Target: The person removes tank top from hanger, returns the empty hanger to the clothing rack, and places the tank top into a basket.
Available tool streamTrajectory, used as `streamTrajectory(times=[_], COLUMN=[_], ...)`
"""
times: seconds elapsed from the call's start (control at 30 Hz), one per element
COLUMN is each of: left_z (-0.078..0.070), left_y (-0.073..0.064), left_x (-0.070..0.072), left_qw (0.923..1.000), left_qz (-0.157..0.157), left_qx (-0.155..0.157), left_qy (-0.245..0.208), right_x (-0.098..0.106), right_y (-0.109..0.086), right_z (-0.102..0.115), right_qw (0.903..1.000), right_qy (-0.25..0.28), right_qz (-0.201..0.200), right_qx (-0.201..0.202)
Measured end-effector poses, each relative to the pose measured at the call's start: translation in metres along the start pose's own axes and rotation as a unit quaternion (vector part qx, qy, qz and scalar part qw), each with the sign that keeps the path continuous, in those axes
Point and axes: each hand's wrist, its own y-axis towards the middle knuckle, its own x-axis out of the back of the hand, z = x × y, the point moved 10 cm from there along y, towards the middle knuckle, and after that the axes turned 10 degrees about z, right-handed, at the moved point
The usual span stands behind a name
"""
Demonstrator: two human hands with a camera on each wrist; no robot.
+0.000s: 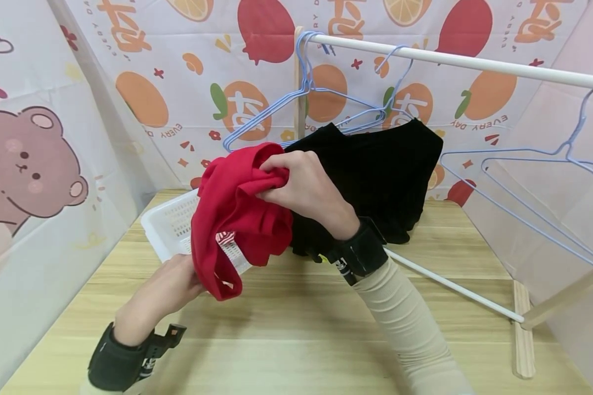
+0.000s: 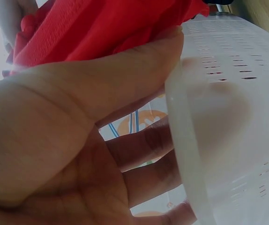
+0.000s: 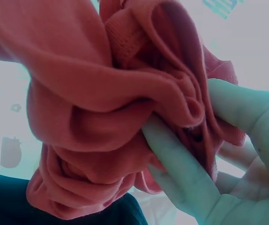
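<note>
- Near the middle of the frame, the person's right hand (image 1: 308,189) pinches a bunched red garment (image 1: 242,192) between thumb and fingers, holding it above the tabletop (image 1: 286,345).
- The left hand (image 1: 170,285), left of centre and lower down, grips the rim of a white basket (image 1: 178,219); the left wrist view shows the thumb and fingers at that rim, with red cloth lying against the thumb.
- That basket sits partly behind the red garment, its wall perforated, and something red-and-white striped (image 1: 224,237) peeks out there.
- Just behind the right hand, a black garment (image 1: 375,164) hangs from a blue hanger on the white rail (image 1: 464,61) that crosses the upper right.
- More blue hangers (image 1: 307,85) cluster at the rail's left end, with others at the right edge.
- A pink-brown bear (image 1: 34,164) is printed on the cloth at left.
</note>
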Motion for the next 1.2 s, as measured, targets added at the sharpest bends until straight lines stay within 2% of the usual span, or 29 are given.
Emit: streamTrajectory(times=[0.27, 0.47, 1.0, 1.2], left_z=[-0.001, -0.002, 0.001, 0.002], left_y=[0.001, 0.0, -0.002, -0.001], left_x=[0.0, 0.001, -0.001, -0.002], left_qw=[0.9999, 0.9999, 0.9996, 0.9989], left_qz=[0.003, -0.002, 0.004, 0.015], left_qx=[-0.003, -0.003, 0.017, 0.027], left_qy=[-0.016, -0.012, -0.022, -0.036], right_x=[0.0, 0.002, 0.008, 0.012], right_y=[0.004, 0.008, 0.013, 0.014], right_z=[-0.005, -0.002, 0.003, 0.003], right_qw=[0.9998, 0.9996, 0.9993, 0.999], right_qy=[0.013, 0.019, 0.017, 0.011], right_qz=[-0.012, -0.019, -0.034, -0.043], right_qx=[-0.007, -0.002, 0.004, 0.001])
